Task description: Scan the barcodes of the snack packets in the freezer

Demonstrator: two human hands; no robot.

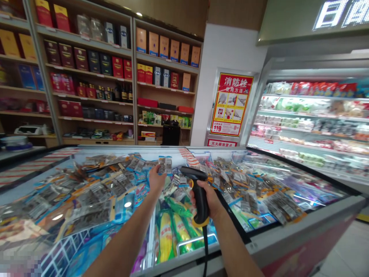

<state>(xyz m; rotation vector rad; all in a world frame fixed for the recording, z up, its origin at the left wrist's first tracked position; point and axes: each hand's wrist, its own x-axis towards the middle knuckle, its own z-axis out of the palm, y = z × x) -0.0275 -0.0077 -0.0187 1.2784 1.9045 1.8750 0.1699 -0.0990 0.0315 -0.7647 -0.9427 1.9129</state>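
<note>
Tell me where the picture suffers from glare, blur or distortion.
All in the head view: the lit sign glows overbright; white glare spots sit over the packets at left; the chilled shelves look soft; the wooden shelving leans, as if from a wide lens; the bottom-left corner is pixelated; the black scanner in the right hand looks clearer.

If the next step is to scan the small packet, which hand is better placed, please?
Probably the right hand: it grips the black scanner, whose head points toward the small packet, which the left hand holds.
</note>
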